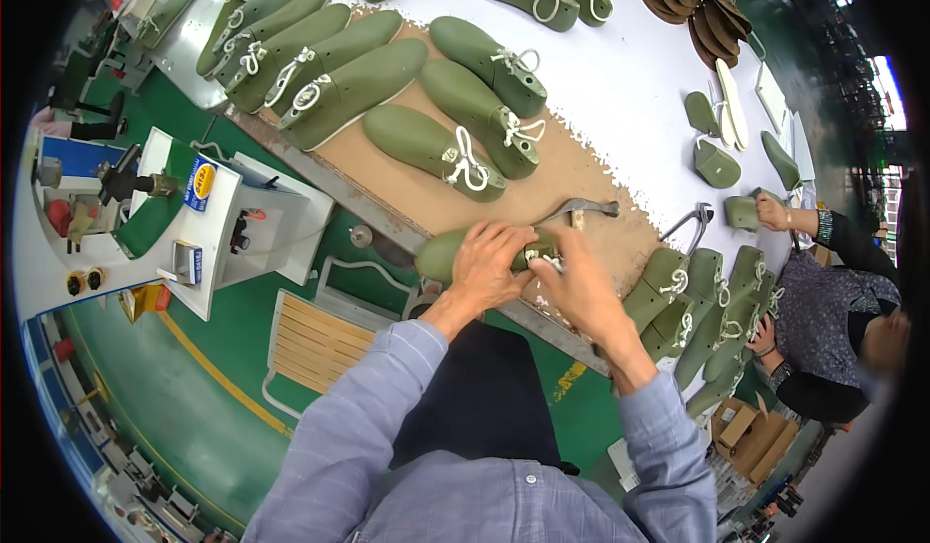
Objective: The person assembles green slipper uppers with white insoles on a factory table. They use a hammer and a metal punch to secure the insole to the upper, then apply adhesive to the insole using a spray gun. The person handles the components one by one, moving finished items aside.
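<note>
At the near edge of the workbench (373, 194) I hold a green shoe last (439, 256), its toe to the left. My left hand (489, 264) is wrapped over its middle. My right hand (581, 286) grips its heel end, fingers bent around the top, where a bit of white cord shows; the fingers hide most of that end. Just beyond my hands lies a hammer (593, 210) with a dark metal head. Several more green shoe lasts (426, 146) with white cord loops rest on the brown board farther back.
To the right, a co-worker (833, 301) has one hand on a green last and another near a group of upright lasts (717, 301). A second metal tool (693, 221) lies before them. Brown sole-shaped pieces (717, 25) stand far right. A slatted stool (320, 340) is at my left.
</note>
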Tool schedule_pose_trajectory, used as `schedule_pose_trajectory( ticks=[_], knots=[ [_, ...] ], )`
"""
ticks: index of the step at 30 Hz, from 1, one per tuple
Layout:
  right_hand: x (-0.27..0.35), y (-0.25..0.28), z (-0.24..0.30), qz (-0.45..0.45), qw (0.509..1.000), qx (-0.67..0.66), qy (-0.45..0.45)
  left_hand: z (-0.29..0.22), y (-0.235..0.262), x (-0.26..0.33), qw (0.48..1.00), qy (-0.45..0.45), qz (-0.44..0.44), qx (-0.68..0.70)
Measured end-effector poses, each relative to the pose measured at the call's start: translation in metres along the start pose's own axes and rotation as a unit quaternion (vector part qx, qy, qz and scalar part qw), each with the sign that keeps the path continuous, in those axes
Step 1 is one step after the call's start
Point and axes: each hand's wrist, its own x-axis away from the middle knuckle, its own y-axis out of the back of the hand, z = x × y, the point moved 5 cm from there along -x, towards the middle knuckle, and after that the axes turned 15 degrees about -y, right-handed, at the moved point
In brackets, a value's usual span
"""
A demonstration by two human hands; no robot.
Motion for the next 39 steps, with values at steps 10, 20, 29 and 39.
schedule_pose_trajectory(
  ticks=[10,20,29,39],
  knots=[
    [-0.006,-0.023,-0.123,-0.129,0.991,-0.013,-0.034,-0.008,-0.005,-0.004,1.0,0.023,0.001,-0.022],
    [0.124,0.026,-0.105,-0.159,0.963,-0.217,-0.028,-0.012,-0.004,-0.006,0.999,0.022,-0.006,-0.036],
    [0.144,0.047,-0.097,-0.208,0.891,-0.401,-0.029,-0.012,-0.003,-0.007,0.999,0.013,-0.005,-0.041],
    [0.134,0.035,-0.096,-0.155,0.924,-0.348,-0.039,-0.009,-0.005,-0.007,0.998,0.039,0.021,-0.049]
  ],
)
